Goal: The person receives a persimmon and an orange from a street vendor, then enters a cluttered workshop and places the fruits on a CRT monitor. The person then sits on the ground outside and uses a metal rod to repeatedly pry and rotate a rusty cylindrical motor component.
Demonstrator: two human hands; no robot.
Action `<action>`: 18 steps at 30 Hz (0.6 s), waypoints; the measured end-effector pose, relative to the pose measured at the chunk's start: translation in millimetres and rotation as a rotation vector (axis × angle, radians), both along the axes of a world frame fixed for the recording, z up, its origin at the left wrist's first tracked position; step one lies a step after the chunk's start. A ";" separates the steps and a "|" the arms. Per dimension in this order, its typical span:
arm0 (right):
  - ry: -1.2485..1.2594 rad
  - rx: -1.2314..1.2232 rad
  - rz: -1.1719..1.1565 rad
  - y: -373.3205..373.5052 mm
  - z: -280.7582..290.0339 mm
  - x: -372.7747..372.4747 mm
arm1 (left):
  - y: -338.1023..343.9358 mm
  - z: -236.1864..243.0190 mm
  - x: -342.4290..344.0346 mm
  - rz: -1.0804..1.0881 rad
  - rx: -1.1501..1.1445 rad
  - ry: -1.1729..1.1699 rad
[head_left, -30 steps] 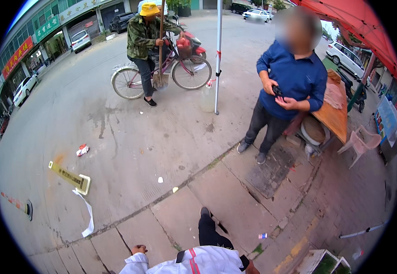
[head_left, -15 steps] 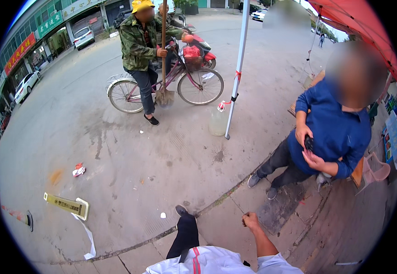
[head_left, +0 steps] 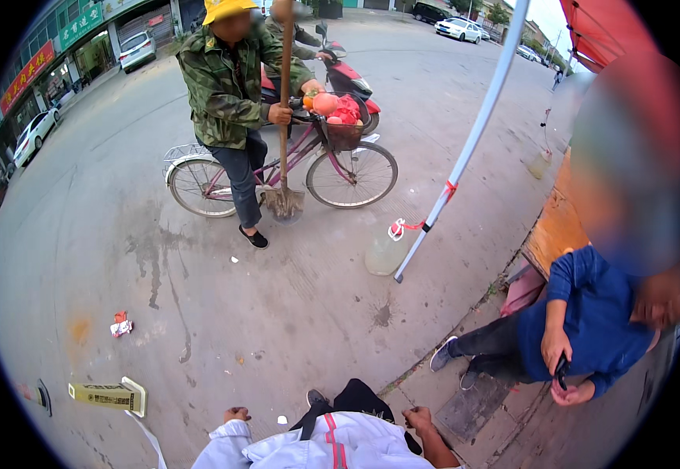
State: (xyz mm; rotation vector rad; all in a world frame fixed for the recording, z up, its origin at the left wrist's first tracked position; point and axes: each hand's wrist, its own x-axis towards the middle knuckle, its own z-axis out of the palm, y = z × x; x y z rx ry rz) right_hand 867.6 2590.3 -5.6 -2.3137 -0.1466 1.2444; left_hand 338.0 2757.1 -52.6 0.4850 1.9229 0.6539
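My left hand (head_left: 237, 414) hangs low beside my white jacket (head_left: 363, 430), its fingers curled in with nothing visible in them. On the other side of the jacket, my right hand (head_left: 416, 418) is also loosely closed, and no object shows in it. Neither hand touches anything around it. Ahead, a person in a yellow hat and camouflage jacket (head_left: 219, 94) straddles a purple bicycle (head_left: 301, 152) and grips an upright shovel (head_left: 284, 203). That person's other hand is by orange-red round fruit (head_left: 325, 103) over the front basket (head_left: 344, 137).
A white tent pole (head_left: 465, 156) is tied to a water-filled jug (head_left: 385, 254). At right a person in blue (head_left: 598, 313) holds a small black object (head_left: 561, 371) beside a wooden table (head_left: 555, 234). A yellow sign (head_left: 109, 396) lies at left. Behind the bicycle stands a red scooter (head_left: 352, 78).
I have moved closer to the bicycle, pole and jug. My left hand has come into view; my right hand sits lower. The person in blue now appears lower and farther right.
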 end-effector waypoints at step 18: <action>-0.249 1.043 0.297 685.4 232.0 47.5 | 227.9 26.4 139.1 0.090 -0.135 0.007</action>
